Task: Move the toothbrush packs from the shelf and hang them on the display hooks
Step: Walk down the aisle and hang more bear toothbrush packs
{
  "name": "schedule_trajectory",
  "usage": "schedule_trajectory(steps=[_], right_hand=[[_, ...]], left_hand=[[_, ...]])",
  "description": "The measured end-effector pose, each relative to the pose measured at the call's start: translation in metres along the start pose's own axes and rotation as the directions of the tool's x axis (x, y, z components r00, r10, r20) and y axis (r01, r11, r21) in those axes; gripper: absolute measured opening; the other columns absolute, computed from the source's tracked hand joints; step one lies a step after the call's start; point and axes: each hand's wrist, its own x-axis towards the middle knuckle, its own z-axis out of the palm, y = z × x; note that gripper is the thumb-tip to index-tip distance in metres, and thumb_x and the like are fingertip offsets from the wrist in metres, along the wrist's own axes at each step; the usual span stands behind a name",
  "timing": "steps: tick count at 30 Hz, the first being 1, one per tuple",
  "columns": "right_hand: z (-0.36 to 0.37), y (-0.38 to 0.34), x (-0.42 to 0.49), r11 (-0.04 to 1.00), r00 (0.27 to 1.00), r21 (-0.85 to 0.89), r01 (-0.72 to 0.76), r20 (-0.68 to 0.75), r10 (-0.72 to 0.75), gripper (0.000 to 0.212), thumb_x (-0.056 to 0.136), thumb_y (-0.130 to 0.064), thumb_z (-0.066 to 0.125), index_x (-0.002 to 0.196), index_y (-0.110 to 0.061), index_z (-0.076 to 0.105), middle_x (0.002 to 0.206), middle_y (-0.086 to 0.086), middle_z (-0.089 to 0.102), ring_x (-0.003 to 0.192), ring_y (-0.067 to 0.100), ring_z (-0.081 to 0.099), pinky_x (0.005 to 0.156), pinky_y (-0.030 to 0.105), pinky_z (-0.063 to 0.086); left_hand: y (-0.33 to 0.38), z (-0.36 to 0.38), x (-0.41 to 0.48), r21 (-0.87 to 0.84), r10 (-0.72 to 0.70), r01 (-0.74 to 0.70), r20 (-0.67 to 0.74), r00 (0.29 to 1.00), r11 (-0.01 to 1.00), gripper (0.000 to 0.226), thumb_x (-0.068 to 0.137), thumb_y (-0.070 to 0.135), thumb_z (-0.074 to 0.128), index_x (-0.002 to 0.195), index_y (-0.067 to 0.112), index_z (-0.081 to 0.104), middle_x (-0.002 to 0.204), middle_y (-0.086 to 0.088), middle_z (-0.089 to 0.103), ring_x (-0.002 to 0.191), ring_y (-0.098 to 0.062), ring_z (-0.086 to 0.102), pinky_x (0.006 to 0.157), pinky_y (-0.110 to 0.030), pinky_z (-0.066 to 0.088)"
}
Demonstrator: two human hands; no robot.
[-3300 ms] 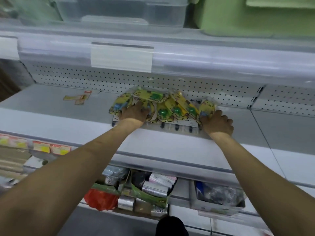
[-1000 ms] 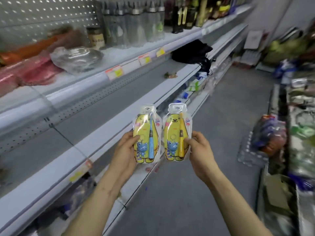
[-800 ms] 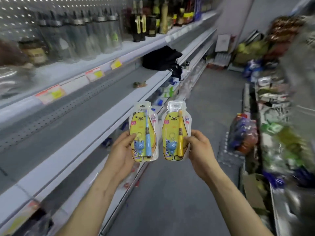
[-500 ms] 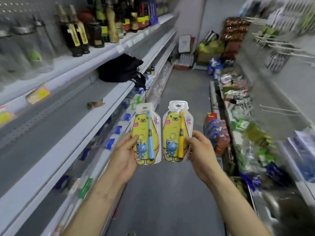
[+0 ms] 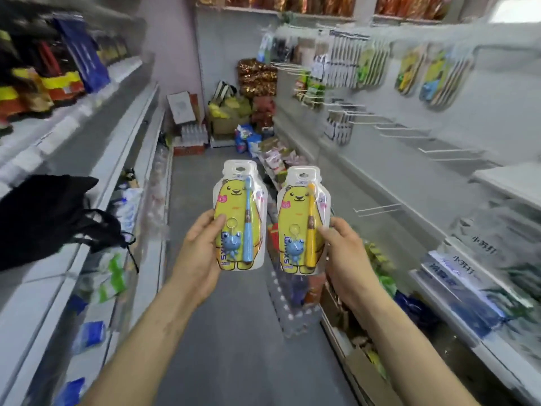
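Both bare forearms reach forward and inward, wrists side by side at the same height. The left hand [image 5: 202,259] pinches the blue toothbrush pack [image 5: 238,206] by its left edge, thumb on the front; the right hand [image 5: 347,259] pinches the yellow toothbrush pack [image 5: 301,212] by its right edge likewise.

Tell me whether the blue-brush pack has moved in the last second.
Yes. The blue-brush pack, in the left hand, went down the aisle: the black bag, then far ahead, is now level on its left.
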Motion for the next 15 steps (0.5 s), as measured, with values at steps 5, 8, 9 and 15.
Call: schedule_trajectory(steps=[5, 8, 9, 15], right_hand=[[-0.013, -0.014, 0.087, 0.996, 0.984, 0.005, 0.092, -0.154, -0.090, 0.017, 0.108, -0.023, 0.050, 0.113, -0.024, 0.067, 0.107, 0.012, 0.079, 0.099, 0.037, 0.077, 0.092, 0.069, 0.057], [-0.024, -0.027, 0.144, 0.984, 0.967, 0.074, 0.165, -0.210, -0.146, 0.018, 0.112, -0.023, 0.047, 0.120, -0.023, 0.063, 0.112, 0.013, 0.078, 0.100, 0.036, 0.077, 0.089, 0.066, 0.059], [-0.028, -0.034, 0.164, 0.979, 0.961, 0.091, 0.183, -0.227, -0.159, 0.018, 0.112, -0.022, 0.047, 0.122, -0.021, 0.062, 0.113, 0.012, 0.078, 0.101, 0.035, 0.078, 0.088, 0.063, 0.061], [-0.032, -0.071, 0.252, 0.964, 0.913, 0.065, 0.257, -0.345, -0.220, 0.018, 0.111, -0.023, 0.049, 0.121, -0.021, 0.064, 0.109, 0.011, 0.078, 0.103, 0.037, 0.076, 0.092, 0.066, 0.058]], left_hand=[[0.002, 0.055, 0.110, 0.007, -0.051, 0.051, 0.178, 0.983, 0.999, 0.017, 0.105, 0.017, 0.057, 0.118, 0.012, 0.066, 0.125, -0.017, 0.074, 0.105, -0.033, 0.073, 0.098, -0.061, 0.056], [0.002, 0.091, 0.171, 0.022, -0.056, 0.052, 0.266, 0.962, 0.998, 0.022, 0.105, 0.017, 0.055, 0.123, 0.008, 0.066, 0.124, -0.017, 0.075, 0.111, -0.036, 0.072, 0.102, -0.062, 0.053], [0.002, 0.105, 0.191, 0.030, -0.067, 0.061, 0.292, 0.954, 0.998, 0.022, 0.106, 0.017, 0.055, 0.122, 0.008, 0.067, 0.123, -0.017, 0.075, 0.108, -0.034, 0.074, 0.099, -0.059, 0.056], [0.012, 0.174, 0.291, 0.033, -0.104, 0.100, 0.431, 0.896, 0.994, 0.029, 0.105, 0.017, 0.056, 0.130, 0.007, 0.064, 0.127, -0.017, 0.074, 0.107, -0.032, 0.074, 0.089, -0.054, 0.062]])
